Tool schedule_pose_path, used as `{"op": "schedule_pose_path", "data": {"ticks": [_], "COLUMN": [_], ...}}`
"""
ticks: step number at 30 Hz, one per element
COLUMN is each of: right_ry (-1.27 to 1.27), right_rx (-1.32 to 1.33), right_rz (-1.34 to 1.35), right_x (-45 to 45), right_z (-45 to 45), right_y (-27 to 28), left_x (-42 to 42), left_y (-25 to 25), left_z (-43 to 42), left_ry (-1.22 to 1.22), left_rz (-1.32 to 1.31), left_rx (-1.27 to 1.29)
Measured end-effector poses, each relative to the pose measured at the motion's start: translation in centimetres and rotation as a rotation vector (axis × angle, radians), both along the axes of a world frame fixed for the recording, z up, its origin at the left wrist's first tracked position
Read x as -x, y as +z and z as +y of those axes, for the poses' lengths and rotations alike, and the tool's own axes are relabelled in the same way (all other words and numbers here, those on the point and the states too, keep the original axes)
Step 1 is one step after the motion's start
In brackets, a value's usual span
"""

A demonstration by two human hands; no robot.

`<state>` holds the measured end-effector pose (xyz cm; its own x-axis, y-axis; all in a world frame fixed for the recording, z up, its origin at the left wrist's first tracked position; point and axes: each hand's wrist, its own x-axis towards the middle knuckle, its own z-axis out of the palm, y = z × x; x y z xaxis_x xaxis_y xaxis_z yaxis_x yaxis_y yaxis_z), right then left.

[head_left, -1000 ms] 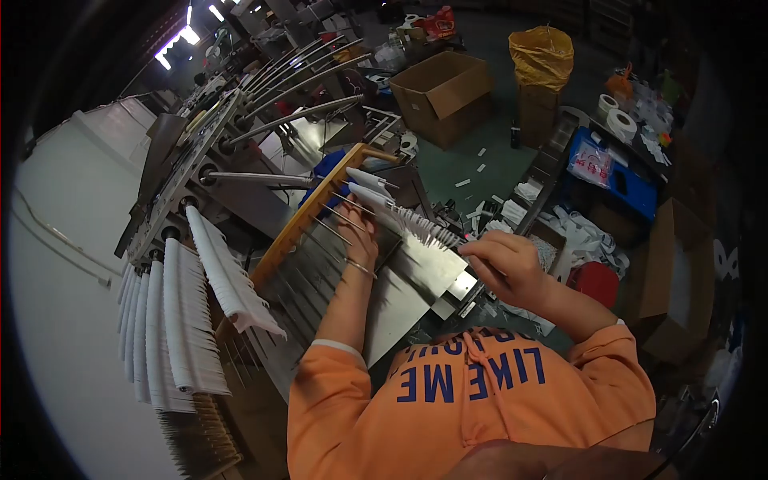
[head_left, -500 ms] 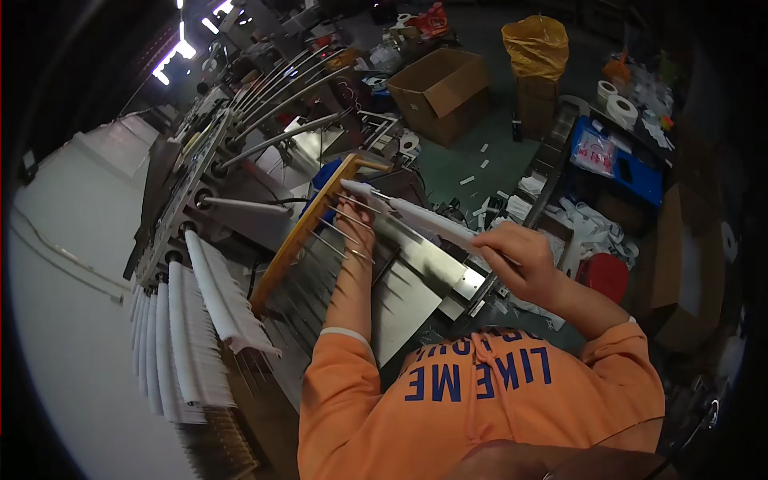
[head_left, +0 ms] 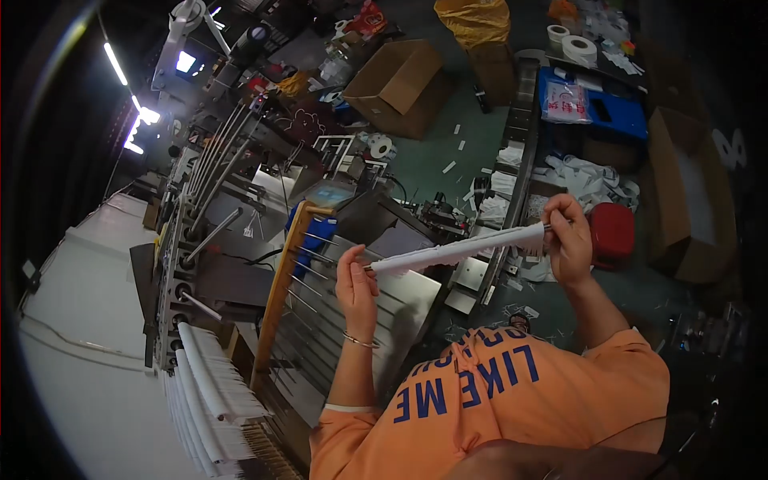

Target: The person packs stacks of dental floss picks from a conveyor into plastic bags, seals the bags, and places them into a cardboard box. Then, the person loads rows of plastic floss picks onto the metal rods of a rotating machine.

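Note:
A metal rod threaded with many thin white pieces [head_left: 460, 250] is held sloping between my two hands. My left hand [head_left: 356, 282] pinches its bare left end, near the thin rods of a wooden rack [head_left: 276, 308]. My right hand [head_left: 566, 240] is closed around the right end, a little higher in the view. The white pieces hang along most of the rod's length. The rack stands tilted beside my left forearm, its thin metal rods [head_left: 304, 300] pointing toward me over a metal plate [head_left: 412, 300].
At the left is a machine rail [head_left: 172, 280] with projecting bars and white loaded bundles [head_left: 204, 376]. Open cardboard boxes stand behind [head_left: 400, 88] and at the right [head_left: 688, 200]. A red container [head_left: 612, 232], a blue tray [head_left: 592, 104] and white scraps [head_left: 588, 180] lie beyond my right hand.
The loaded rod has come away from the rack and now spans both hands. My left hand has moved from among the rack's rods to its end. The view has turned.

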<state>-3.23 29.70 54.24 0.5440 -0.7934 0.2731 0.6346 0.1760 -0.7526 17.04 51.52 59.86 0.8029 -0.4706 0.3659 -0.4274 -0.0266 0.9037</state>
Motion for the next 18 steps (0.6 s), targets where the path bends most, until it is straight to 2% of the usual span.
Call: {"op": "schedule_pose_path", "data": {"ticks": [1,2,4,6,7,8,9,10,12,15,18], "right_ry": [0.014,0.034,0.053,-0.028,0.094,0.002,-0.008,-0.039,-0.073,-0.250,-0.775], "right_rx": [-0.038,-0.075,-0.051,0.091,0.062,0.237,0.382,0.510,0.615,0.726,0.587], "right_rz": [0.022,0.027,0.006,0.155,0.224,0.102,0.136,0.132,0.124,0.258,0.288], "right_x": [0.2,0.3,0.1,-0.3,0.6,-0.4,-0.5,-0.5,-1.9,0.6,4.0], "right_z": [-0.7,-1.3,-2.9,-4.3,-4.3,-5.0,-5.4,-5.6,-5.8,-3.9,-1.2], "right_y": [-0.2,-0.3,0.0,-0.3,1.7,1.4,2.2,3.2,4.0,7.2,7.5], "left_x": [-0.5,-0.7,-1.3,0.5,-0.3,0.7,-1.3,-2.3,-1.9,0.5,3.8], "left_y": [-0.1,0.0,0.7,2.9,2.0,2.1,1.4,0.7,-0.6,-1.8,-2.3], "left_z": [0.4,0.9,1.0,0.6,1.6,1.6,2.3,1.6,-0.6,-1.6,-1.2], "left_ry": [-0.050,-0.054,-0.195,-0.317,-0.449,-0.577,-0.681,-0.756,-0.828,-0.866,-0.913], "left_rz": [-0.061,-0.043,-0.360,0.072,0.270,0.374,0.479,0.541,0.605,0.636,0.665], "left_rx": [-0.123,-0.137,-0.584,-0.740,-0.757,-0.647,-0.861,-0.905,-0.845,-0.629,-0.369]}}
